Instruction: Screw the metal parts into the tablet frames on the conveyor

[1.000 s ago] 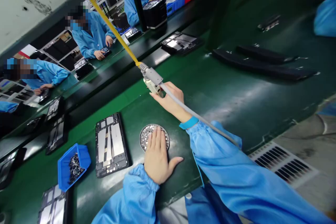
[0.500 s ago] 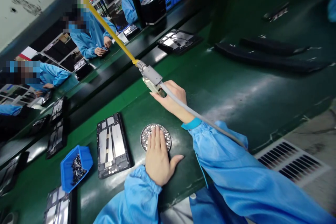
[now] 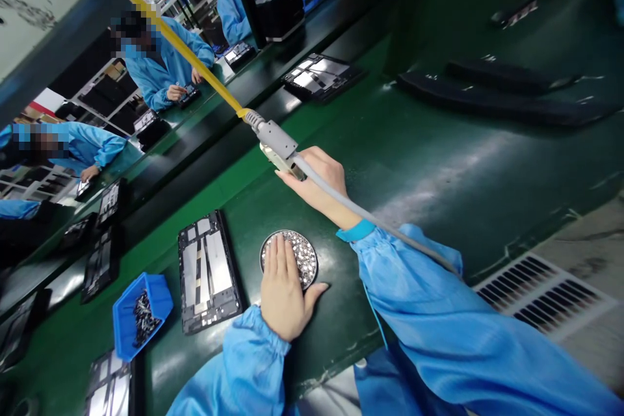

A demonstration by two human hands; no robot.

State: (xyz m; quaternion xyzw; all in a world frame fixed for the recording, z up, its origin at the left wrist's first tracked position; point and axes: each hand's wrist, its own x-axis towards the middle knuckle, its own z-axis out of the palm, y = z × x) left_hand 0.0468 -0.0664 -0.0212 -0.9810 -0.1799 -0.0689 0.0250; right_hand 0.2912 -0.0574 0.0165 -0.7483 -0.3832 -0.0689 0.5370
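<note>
My left hand (image 3: 284, 289) lies flat, fingers stretched out, over the left part of a round dish (image 3: 316, 261) full of small silver pieces that look like screws. In my right hand (image 3: 324, 175) is a cream-coloured electric screwdriver (image 3: 281, 159), held upright above the bench. A grey cable (image 3: 341, 197) runs from its top over my right forearm, and a yellow cord (image 3: 180, 45) holds it from above. My fingers and the cable hide the tool's lower end. Left of the dish lies an opened tablet (image 3: 208, 273) with silver battery packs showing.
A blue bin (image 3: 160, 296) of small dark parts stands left of the tablet. Another opened tablet (image 3: 110, 390) lies at the bottom left, and one more (image 3: 319, 75) lies beyond the screwdriver. Dark strips (image 3: 487, 101) rest at the right. Co-workers (image 3: 160, 65) in blue sit across the line.
My left hand has slid a little to the left across the dish, uncovering more of the pieces on its right. My right hand and the screwdriver stay nearly where they were.
</note>
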